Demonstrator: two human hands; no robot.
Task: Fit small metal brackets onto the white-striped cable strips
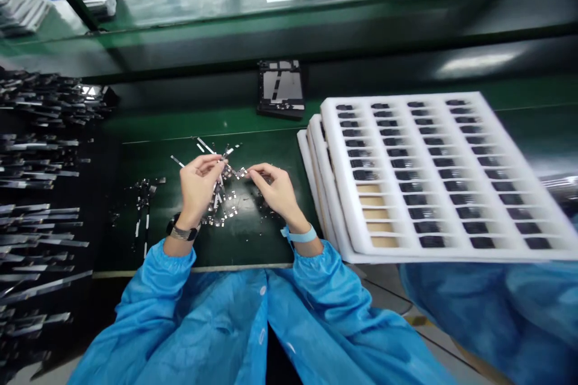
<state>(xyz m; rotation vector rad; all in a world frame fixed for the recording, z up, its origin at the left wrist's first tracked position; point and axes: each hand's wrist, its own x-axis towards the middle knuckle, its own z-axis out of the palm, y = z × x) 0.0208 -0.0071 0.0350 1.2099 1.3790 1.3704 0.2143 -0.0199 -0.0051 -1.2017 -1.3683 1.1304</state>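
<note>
Here, taking the loose pile of strip parts (218, 200) on the green bench (266, 249) as the clock's centre, with twelve pointing away from the person, the left hand (197, 187) sits at nine o'clock, thumb and fingertips pinched on a small strip part (236, 173) raised over the pile. The right hand (276, 190) comes in from three o'clock, its thumb and forefinger nearly together at that part's other end; whether they grip it I cannot tell. Farther out at nine o'clock lies a smaller cluster of strips (143, 189), and beyond that, bundled strips (43, 234) run along the edge. A dark tray (282, 85) rests at one o'clock. A white foam tray (394, 192) tops a stack at three o'clock, black pieces in its slots, with brown board showing in the nearer slots of its leftmost column.
</note>
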